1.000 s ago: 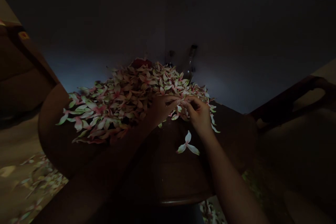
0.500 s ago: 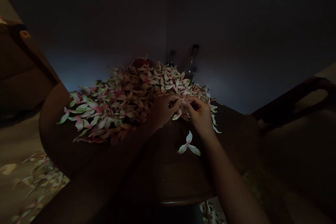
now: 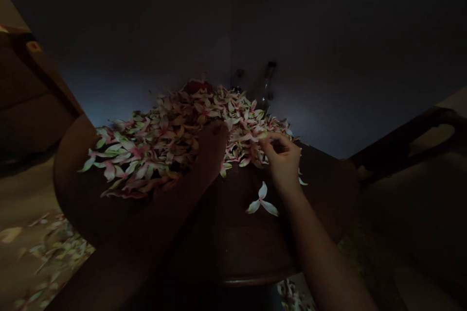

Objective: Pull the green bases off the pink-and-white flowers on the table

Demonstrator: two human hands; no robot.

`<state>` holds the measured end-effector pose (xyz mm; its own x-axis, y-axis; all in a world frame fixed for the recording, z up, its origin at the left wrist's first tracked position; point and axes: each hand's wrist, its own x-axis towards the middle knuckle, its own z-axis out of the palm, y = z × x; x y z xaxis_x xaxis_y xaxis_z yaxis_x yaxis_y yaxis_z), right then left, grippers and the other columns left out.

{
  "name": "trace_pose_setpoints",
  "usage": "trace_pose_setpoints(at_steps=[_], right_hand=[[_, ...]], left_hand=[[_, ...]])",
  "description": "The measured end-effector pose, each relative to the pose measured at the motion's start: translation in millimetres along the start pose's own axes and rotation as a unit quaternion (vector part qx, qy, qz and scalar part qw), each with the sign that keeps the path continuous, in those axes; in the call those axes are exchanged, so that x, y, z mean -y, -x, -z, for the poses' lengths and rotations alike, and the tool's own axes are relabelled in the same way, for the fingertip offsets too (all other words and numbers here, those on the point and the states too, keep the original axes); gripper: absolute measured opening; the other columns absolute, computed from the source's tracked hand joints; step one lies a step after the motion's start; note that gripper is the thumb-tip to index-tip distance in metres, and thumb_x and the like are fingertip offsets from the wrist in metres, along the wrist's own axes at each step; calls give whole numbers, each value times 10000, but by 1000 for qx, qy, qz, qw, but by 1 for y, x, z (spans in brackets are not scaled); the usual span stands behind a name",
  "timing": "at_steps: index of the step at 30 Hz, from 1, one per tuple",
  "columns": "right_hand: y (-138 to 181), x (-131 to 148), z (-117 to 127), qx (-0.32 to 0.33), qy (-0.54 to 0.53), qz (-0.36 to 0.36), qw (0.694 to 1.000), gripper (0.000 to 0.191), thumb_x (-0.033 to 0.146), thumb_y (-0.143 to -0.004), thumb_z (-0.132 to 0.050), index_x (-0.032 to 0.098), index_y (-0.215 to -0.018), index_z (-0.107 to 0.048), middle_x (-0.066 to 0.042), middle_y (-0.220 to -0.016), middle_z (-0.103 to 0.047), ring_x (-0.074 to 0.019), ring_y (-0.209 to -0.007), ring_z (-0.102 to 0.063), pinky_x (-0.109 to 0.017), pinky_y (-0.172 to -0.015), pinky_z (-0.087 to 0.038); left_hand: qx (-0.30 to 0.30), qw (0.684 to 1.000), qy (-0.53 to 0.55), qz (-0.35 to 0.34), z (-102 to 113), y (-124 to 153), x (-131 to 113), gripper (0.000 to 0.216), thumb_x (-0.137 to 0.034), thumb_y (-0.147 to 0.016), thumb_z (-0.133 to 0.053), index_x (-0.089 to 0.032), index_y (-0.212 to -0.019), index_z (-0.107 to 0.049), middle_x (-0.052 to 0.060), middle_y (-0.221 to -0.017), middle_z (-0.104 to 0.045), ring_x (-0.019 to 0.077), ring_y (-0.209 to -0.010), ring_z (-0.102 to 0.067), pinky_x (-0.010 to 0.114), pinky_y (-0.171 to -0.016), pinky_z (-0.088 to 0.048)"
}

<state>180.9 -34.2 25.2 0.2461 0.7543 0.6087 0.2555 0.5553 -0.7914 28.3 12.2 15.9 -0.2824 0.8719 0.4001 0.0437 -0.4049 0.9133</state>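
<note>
Though a broad heap of pink-tinged white flowers (image 3: 160, 148) still covers most of the round dark wooden table (image 3: 251, 248), one white three-petalled flower (image 3: 261, 199) lies apart. Since the earlier view, the left hand (image 3: 212, 153) has moved away from the right onto the heap, resting unclenched; the right hand (image 3: 281, 161) curls at the heap's edge, any grasp unclear.

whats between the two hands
In the head view, part of the pink-and-white flower heap lies between the left hand and the right hand.
</note>
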Motion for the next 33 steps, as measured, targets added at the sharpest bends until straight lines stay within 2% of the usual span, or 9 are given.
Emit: trace_pose_setpoints(at_steps=[5,9,14,17,20,22,27,30,33], right_hand=[[-7,-14,8,-87,-39,7,995,131,326,-772,-674,212,-787,-611,29,-670,-522,-109,-577,-479,-253,-543,-396],[-11,-23,15,-107,-54,14,993,147,354,-799,-635,218,-821,-583,31,-708,-526,-117,-614,-504,-253,-582,-427],[-7,-7,11,-17,-18,14,1000,59,262,-803,-602,214,-769,-597,17,-705,-554,-125,-633,-504,-266,-601,-425],[-2,-1,4,48,12,18,999,59,229,-805,-580,217,-747,-575,17,-695,-550,-128,-636,-491,-278,-607,-411],[0,-4,1,85,37,29,995,55,221,-812,-574,221,-761,-554,28,-682,-518,-121,-626,-467,-278,-606,-392],[-1,-8,2,90,46,26,995,50,233,-819,-575,222,-777,-551,31,-674,-506,-117,-611,-460,-275,-591,-387],[-3,-9,5,102,38,9,994,79,293,-841,-587,220,-814,-576,27,-681,-521,-111,-588,-471,-266,-559,-384],[-2,-9,5,109,46,11,993,101,310,-846,-607,220,-803,-588,28,-666,-526,-110,-583,-465,-265,-554,-376],[1,-10,3,96,45,10,994,126,331,-841,-634,222,-795,-589,24,-670,-533,-117,-606,-481,-266,-563,-390]], left_hand=[[-7,992,112,51,0,-11,14,182,-347,-819,-576,-177,-771,-621,23,-716,-617,114,-668,-603,218,-614,-517],[1,997,75,-4,4,-9,4,163,-308,-872,-528,-194,-768,-582,13,-730,-609,113,-675,-589,223,-614,-504],[41,980,-82,-178,7,4,-21,124,-236,-905,-514,-194,-814,-587,1,-733,-625,112,-703,-581,216,-689,-471],[90,961,-117,-233,4,11,-25,138,-224,-919,-497,-190,-843,-607,0,-756,-648,114,-723,-598,220,-723,-466],[140,940,-144,-278,-1,16,-21,119,-223,-912,-541,-185,-890,-651,31,-871,-702,133,-846,-638,235,-812,-476],[167,936,-138,-279,-3,17,-18,110,-237,-898,-590,-186,-934,-681,44,-924,-726,142,-893,-656,242,-839,-486],[196,947,-130,-218,-3,11,-14,142,-258,-840,-680,-203,-963,-725,33,-905,-755,153,-838,-690,240,-763,-516],[182,949,-146,-214,-1,7,-13,125,-260,-863,-634,-200,-909,-734,19,-843,-756,142,-780,-689,229,-724,-505],[134,961,-138,-197,-2,7,-12,128,-262,-853,-619,-189,-829,-721,8,-763,-743,137,-736,-686,222,-689,-492]])
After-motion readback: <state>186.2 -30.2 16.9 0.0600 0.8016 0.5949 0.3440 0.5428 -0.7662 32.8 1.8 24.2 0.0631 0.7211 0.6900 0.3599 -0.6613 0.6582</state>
